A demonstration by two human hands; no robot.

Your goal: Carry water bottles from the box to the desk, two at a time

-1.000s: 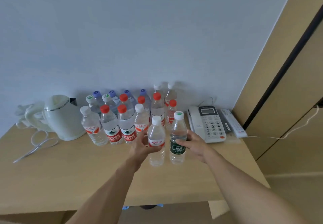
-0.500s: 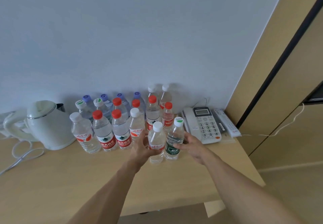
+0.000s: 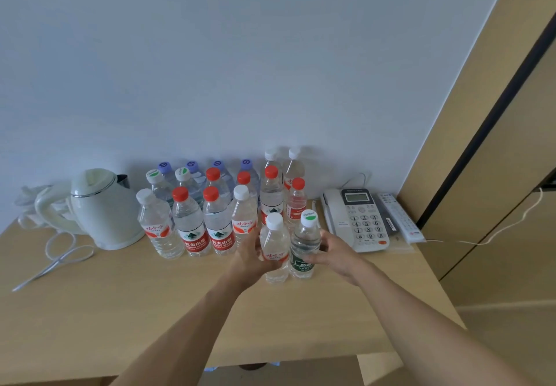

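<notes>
Place: looks like a hotel room to me.
Evidence: my wooden desk (image 3: 120, 310) carries a kettle (image 3: 102, 211), corded phone (image 3: 356, 220), remote (image 3: 401, 218).

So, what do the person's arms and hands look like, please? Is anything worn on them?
Both forearms are bare as far as the picture shows; no sleeve reaches into view. The left hand and the right hand wear no gloves. No watch, bracelet or ring is visible on the wrists or fingers, and I see no markings, though the far sides of the hands are hidden.

Bare desk (image 3: 120, 310) in front; bottle cluster (image 3: 216, 205), kettle (image 3: 102, 211), phone (image 3: 355, 220) behind.
</notes>
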